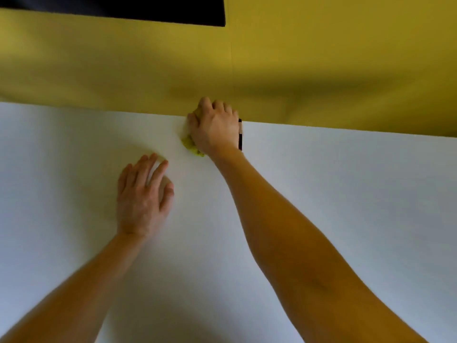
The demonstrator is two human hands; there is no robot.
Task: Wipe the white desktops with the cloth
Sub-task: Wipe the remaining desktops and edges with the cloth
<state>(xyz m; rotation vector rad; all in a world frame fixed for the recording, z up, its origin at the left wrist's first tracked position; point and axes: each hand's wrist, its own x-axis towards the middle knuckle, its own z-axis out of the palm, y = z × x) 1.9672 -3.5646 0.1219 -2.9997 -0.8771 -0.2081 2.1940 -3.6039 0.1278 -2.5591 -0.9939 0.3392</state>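
A white desktop (pixel 346 206) fills the lower two thirds of the head view. At its far edge my right hand (pixel 215 127) presses down on a yellow-green cloth (pixel 191 146), its fingers curled over the cloth against the yellow panel. Only a small crumpled part of the cloth shows below the hand. My left hand (pixel 142 196) rests flat on the desktop nearer to me, fingers spread and holding nothing.
A yellow partition panel (pixel 321 70) stands upright along the desk's far edge. A narrow dark gap (pixel 239 137) cuts into the desktop just right of my right hand. A black rectangle (pixel 123 8) sits at the panel's top left.
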